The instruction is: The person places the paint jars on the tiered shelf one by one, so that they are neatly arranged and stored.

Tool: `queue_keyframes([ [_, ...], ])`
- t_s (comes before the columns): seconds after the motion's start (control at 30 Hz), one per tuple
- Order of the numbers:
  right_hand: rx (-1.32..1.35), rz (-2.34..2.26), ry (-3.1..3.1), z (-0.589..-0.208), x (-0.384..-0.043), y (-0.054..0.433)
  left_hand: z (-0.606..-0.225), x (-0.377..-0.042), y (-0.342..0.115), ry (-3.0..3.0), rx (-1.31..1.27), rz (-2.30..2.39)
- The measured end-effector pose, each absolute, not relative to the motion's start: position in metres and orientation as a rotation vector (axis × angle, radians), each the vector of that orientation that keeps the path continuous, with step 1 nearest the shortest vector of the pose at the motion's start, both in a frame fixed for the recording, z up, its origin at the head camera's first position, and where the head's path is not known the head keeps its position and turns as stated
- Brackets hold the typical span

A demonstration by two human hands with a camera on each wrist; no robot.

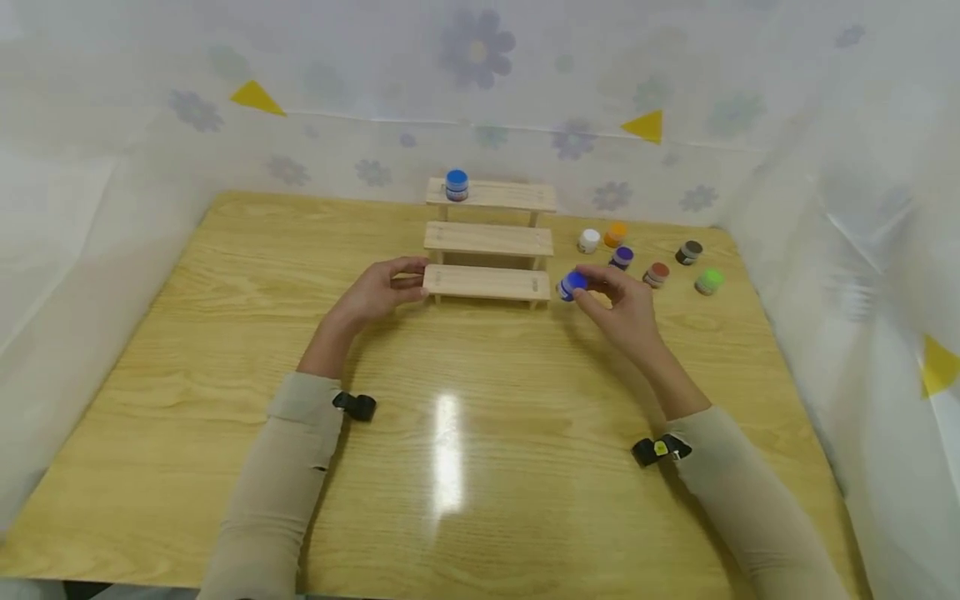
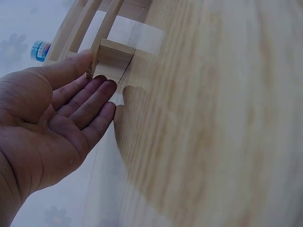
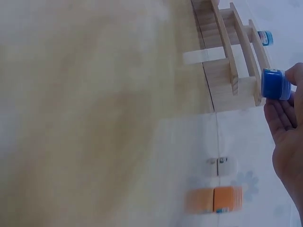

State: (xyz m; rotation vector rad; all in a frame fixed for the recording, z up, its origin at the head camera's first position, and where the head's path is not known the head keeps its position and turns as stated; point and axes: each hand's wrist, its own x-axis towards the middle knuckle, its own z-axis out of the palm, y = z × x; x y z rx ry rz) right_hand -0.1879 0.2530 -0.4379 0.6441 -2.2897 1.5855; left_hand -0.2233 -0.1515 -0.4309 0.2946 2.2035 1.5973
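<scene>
1. Grip: right hand (image 1: 626, 310) grasping, thumb and fingertips pinching a small, round, dark-blue paint jar (image 1: 572, 286).
2. Jar relative to grip: at the very tips of thumb and fingers, well out from the palm. It is tilted, its lid end toward the hand, and held clear of the glossy wood-grain table (image 1: 525, 467). In the head view it sits just beside the right end of the lowest shelf, with a slight gap.
3. Left hand (image 1: 371, 292): at the opposite end of that shelf, thumb to the near side, fingers extended beyond it, palm showing in the left wrist view. Cannot tell whether it grips or merely touches.
4. Between the hands: pale, bare-wood, three-step stand (image 1: 487, 282).
5. Right of stand, well apart from the left hand: six small jars on the table, namely green-lidded jar (image 1: 708, 282), red-brown jar (image 1: 656, 275), purple jar (image 1: 621, 258), black jar (image 1: 689, 252), white jar (image 1: 588, 241), orange jar (image 1: 616, 234).
6. Farthest shelf, left end: upright light-blue jar (image 1: 457, 187).
7. Behind: white, flower-printed sheet (image 1: 375, 50).
</scene>
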Motion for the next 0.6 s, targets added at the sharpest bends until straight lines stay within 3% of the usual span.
queue_keyframes([
  [0.6,0.891,1.562,-2.131,-0.399,-0.268,0.189,-0.434,-0.224,-0.141,2.178,0.328,1.612],
])
